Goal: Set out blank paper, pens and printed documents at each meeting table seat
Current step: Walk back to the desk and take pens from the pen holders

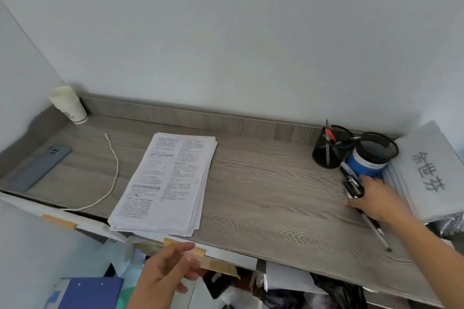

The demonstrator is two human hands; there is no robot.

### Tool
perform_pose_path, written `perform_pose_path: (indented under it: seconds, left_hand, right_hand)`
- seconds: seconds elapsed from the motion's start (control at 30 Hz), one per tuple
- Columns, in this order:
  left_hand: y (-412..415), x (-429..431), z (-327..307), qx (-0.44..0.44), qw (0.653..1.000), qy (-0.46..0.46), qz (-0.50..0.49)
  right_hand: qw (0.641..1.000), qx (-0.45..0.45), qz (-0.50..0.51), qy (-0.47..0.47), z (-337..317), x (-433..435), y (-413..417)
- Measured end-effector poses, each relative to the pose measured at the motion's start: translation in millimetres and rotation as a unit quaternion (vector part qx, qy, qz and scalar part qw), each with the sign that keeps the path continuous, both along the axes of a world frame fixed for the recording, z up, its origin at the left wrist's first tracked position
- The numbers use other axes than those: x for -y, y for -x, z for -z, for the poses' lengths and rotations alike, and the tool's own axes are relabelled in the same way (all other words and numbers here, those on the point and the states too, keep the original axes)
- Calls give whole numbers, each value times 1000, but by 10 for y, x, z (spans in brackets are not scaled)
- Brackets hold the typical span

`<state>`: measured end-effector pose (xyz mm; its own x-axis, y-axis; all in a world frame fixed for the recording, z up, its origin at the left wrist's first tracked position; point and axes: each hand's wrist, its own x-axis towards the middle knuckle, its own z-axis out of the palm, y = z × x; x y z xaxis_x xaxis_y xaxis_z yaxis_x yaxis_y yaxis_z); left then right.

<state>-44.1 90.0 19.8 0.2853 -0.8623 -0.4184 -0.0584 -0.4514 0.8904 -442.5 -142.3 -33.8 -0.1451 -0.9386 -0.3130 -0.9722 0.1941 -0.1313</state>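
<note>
A stack of printed documents (167, 182) lies in the middle of a grey wood-grain shelf top (263, 195). At the right, my right hand (376, 198) rests on a bundle of dark pens (352, 184), fingers curled around them on the surface. One long pen or brush (376, 232) sticks out below the hand. My left hand (167, 271) hovers in front of the shelf's near edge, fingers loosely spread and empty. No blank paper is identifiable.
Two black mesh pen holders (331, 148) and a blue-white tub (365, 164) stand at the back right beside a white folded sheet with large characters (426, 170). A phone (40, 167), a white cord (113, 175) and a paper cup (69, 105) sit left. Blue folder (88, 293) and clutter lie below.
</note>
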Motion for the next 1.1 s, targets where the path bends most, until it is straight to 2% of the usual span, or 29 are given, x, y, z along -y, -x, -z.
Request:
perform_pose_path:
  seconds: [0.47,0.6,1.1]
  left_hand:
    - [-31,881,136,5,984,-13,178]
    - [38,925,138,1,984,-19,180]
    - [285,954,45,26,987,-18,159]
  right_hand:
    - [996,-31,70,-33,-54,-25,-387]
    - [997,-10,73,-27,-28,-32,-382]
    - [996,-52,5,68,61,-55,-308]
